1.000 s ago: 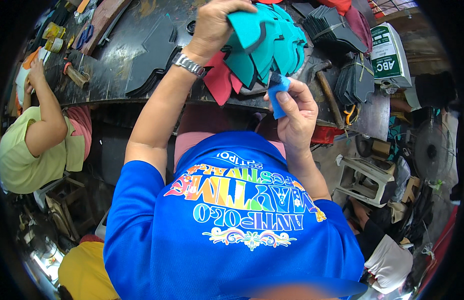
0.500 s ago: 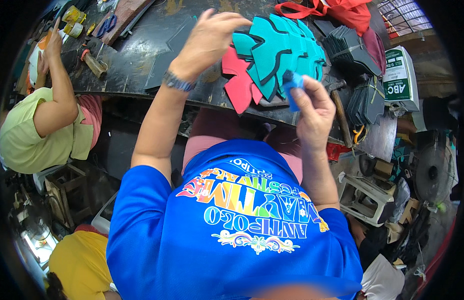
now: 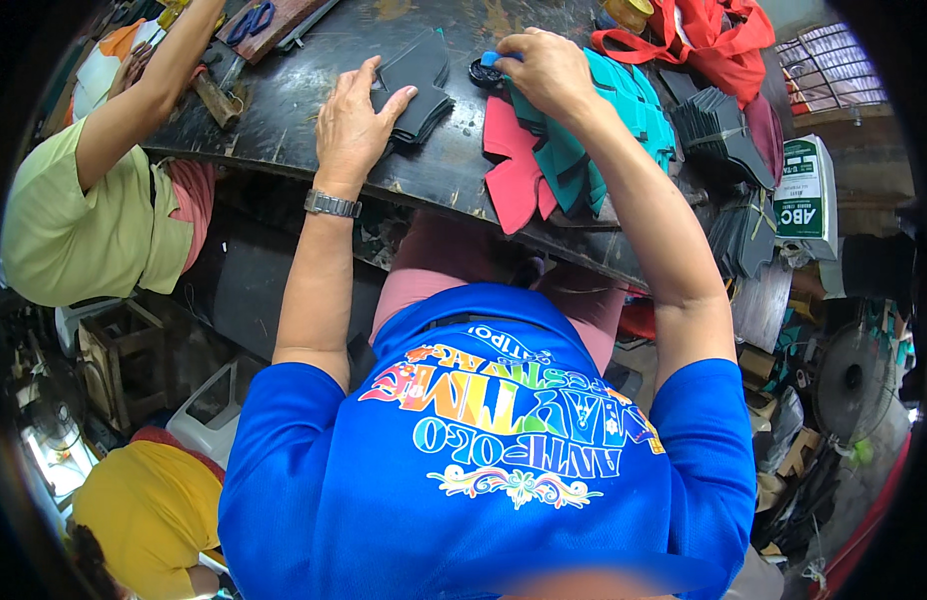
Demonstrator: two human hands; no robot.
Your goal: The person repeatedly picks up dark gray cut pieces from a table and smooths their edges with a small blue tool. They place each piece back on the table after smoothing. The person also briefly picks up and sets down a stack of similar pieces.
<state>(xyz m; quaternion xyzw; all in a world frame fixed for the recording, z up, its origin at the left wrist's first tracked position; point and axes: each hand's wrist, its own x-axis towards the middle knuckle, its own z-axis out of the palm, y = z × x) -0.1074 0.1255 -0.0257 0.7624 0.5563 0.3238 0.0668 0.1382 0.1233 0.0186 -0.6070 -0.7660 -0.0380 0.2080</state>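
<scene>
My left hand [image 3: 352, 125], fingers and thumb apart, rests at the left edge of a small stack of dark grey cut pieces [image 3: 416, 90] on the black table. In my right hand [image 3: 549, 72] is a small blue pad [image 3: 492, 60], pinched between the fingers. It is at a small round black dish [image 3: 481, 75]; whether it touches what is inside I cannot tell. Beneath my right hand and forearm lies a fanned pile of teal cut pieces [image 3: 624, 115] with dark edges. Red-pink cut pieces [image 3: 514, 165] lie beside it, at the table's near edge.
Bundles of dark cut pieces [image 3: 719, 135], a red bag [image 3: 719, 50] and a green-and-white box [image 3: 806, 195] are on the right. At the left are a hammer [image 3: 219, 100], blue-handled scissors [image 3: 252, 22] and another person's arm [image 3: 169, 85]. A yellow container [image 3: 629, 12] stands at the back.
My left hand has gone from above the teal pile down to the dark stack. The right hand has carried the blue pad from the near side across the pile to the black dish.
</scene>
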